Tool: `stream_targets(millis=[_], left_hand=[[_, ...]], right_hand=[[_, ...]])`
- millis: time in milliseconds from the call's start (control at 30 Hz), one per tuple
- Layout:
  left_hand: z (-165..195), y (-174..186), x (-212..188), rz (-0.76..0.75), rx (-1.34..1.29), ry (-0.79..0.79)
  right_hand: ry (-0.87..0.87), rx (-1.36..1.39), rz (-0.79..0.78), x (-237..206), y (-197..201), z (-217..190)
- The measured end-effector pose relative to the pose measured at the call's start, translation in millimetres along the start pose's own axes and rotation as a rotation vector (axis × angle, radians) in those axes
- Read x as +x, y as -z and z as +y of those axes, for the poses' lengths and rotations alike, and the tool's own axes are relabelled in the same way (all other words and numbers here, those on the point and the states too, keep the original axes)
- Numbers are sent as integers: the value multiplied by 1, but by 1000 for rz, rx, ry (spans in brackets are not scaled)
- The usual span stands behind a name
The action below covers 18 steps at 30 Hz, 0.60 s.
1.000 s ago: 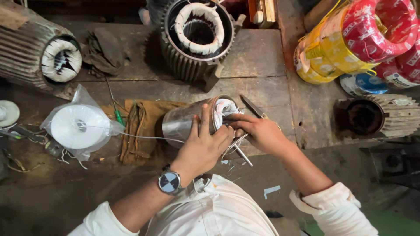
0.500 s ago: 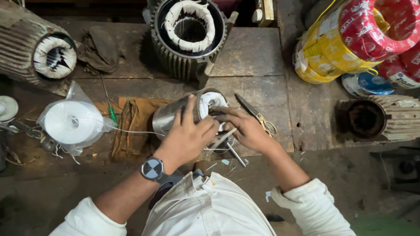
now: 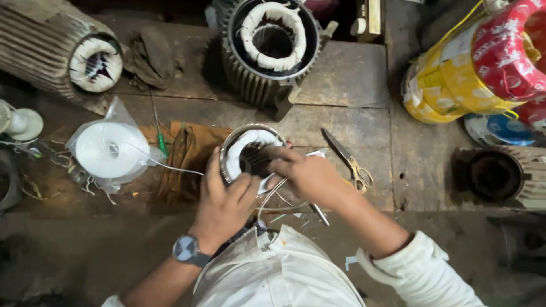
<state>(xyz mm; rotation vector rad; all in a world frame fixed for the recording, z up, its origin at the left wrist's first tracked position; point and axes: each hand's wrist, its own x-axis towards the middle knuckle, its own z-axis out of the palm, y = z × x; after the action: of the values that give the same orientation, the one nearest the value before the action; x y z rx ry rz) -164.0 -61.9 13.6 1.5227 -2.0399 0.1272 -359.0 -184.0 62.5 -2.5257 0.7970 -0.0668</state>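
Note:
A small metal motor stator (image 3: pixel 245 149) with white winding insulation lies on the wooden bench, its open end facing me. My left hand (image 3: pixel 223 206), a watch on its wrist, grips the stator's near rim. My right hand (image 3: pixel 304 173) has its fingers at the open end's right side, pinching the white winding material; loose white leads hang below it. A white thread runs from the stator to a spool of white tape (image 3: pixel 112 150) in a clear bag on the left.
Scissors (image 3: pixel 348 161) lie right of my right hand. A large finned stator (image 3: pixel 271 51) stands behind, another (image 3: pixel 68 57) at far left, a dark motor housing (image 3: pixel 497 177) at right. Wire coils, yellow and red (image 3: pixel 472 68), sit top right. A brown cloth (image 3: pixel 187 156) lies under the small stator.
The view has shifted, and the small stator now faces me more squarely. My right hand's fingers have moved up to its open end; my left hand keeps its grip.

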Motion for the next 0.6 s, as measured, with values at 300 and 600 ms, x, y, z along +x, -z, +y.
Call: stream_targets(millis=[300,600], left_hand=[[-60,19,-72,48,-106,94],[-90,23,-75,-46,-144,127]], right_hand=[[170,188,215,38,-30,-82],[-452,216,469,8,-13,-114]])
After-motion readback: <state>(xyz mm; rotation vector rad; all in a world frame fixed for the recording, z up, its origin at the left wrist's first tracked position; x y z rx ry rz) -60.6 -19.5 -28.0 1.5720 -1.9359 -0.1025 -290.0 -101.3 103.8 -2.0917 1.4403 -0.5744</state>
